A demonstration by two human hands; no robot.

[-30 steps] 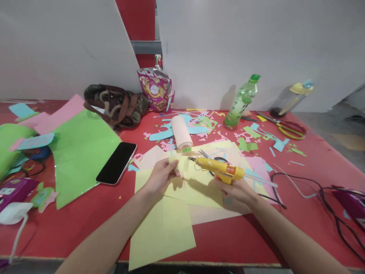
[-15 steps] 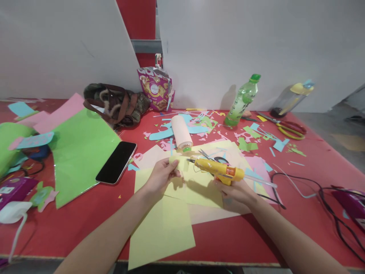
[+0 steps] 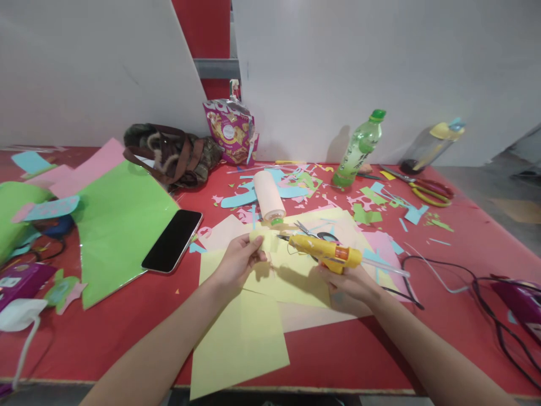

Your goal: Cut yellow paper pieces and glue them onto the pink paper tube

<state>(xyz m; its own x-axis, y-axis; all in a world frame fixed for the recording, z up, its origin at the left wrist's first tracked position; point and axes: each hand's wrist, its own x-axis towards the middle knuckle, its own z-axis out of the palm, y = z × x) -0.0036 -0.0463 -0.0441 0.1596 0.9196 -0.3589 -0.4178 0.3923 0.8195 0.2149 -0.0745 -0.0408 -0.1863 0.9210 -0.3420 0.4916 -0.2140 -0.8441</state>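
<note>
Between thumb and fingers, my left hand [image 3: 243, 256] pinches a small piece of yellow paper [image 3: 269, 241]. My right hand [image 3: 349, 285] is wrapped round the handle of a yellow hot glue gun [image 3: 323, 250]. Its nozzle points left, at the right edge of that paper piece; whether they touch I cannot tell. A clear glue stick [image 3: 386, 268] juts from the gun's back. Below both hands lie larger yellow sheets [image 3: 240, 344]. Just beyond is a pale pink paper roll [image 3: 269, 194] with green at its near end. Small scissors [image 3: 305, 229] lie partly hidden behind the gun.
A phone [image 3: 172, 241] lies on a green sheet [image 3: 122, 225] to the left. At the back stand a snack bag [image 3: 231, 132] and a green bottle [image 3: 358, 149]. Red-and-yellow-handled scissors [image 3: 433, 192] and a black cable [image 3: 477, 282] lie right. Paper scraps [image 3: 367, 214] litter the red table [image 3: 329, 361].
Almost nothing differs. The small yellow paper in my left hand has shifted very slightly; the glue gun keeps its place beside it.
</note>
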